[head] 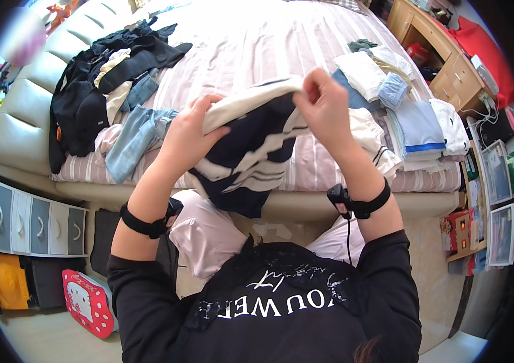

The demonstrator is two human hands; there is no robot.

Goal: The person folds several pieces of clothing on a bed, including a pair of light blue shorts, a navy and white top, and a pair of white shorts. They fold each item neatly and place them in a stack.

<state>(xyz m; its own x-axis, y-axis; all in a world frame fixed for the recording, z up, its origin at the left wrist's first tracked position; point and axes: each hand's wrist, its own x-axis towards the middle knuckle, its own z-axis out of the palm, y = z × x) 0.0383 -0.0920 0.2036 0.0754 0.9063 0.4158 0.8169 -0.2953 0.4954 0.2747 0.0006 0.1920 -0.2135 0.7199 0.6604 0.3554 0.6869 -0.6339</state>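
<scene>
A navy and cream garment with stripes (252, 145) hangs between my two hands, above the near edge of the bed and my knees. My left hand (193, 129) grips its cream edge, thumb in front. Higher and to the right, my right hand (322, 106) pinches the other end of that edge; it is slightly blurred. Left of the garment lie light blue jeans (132, 145) and a heap of dark clothes (82, 106). On the right are cream clothing with dark stripes (368, 131), folded white clothing (360, 75) and a stack topped by a folded light blue garment (424, 125).
The bed (238, 50) has a striped cover and a padded headboard (27, 111) at the left. A drawer unit (39, 222) and a red patterned box (89, 304) stand at lower left. A wooden cabinet (454, 72) and clear plastic drawers (502, 231) are at the right.
</scene>
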